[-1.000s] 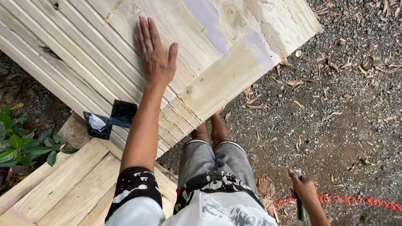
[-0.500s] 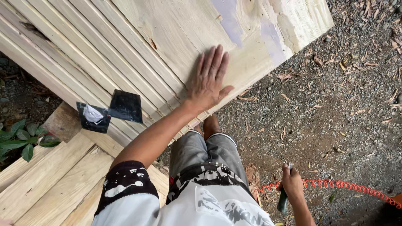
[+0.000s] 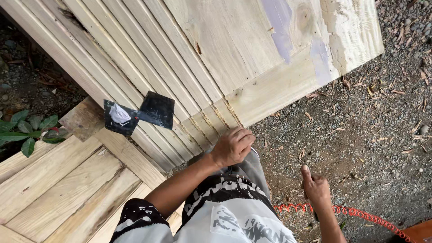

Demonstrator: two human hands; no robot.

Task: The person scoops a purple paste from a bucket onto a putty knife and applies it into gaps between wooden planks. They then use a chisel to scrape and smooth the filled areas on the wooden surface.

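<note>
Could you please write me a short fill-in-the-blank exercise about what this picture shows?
1. The left hand grips the near edge of the stacked wooden ____.
2. The coiled hose on the gravel is ____ in colour.
3. The open black box rests on the ____.
4. The right hand hangs over the ____.

Missing words: boards; red; boards; gravel

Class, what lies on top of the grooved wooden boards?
A black open box with something white inside and its black lid rest on the grooved boards. The wood under them is covered.
</note>
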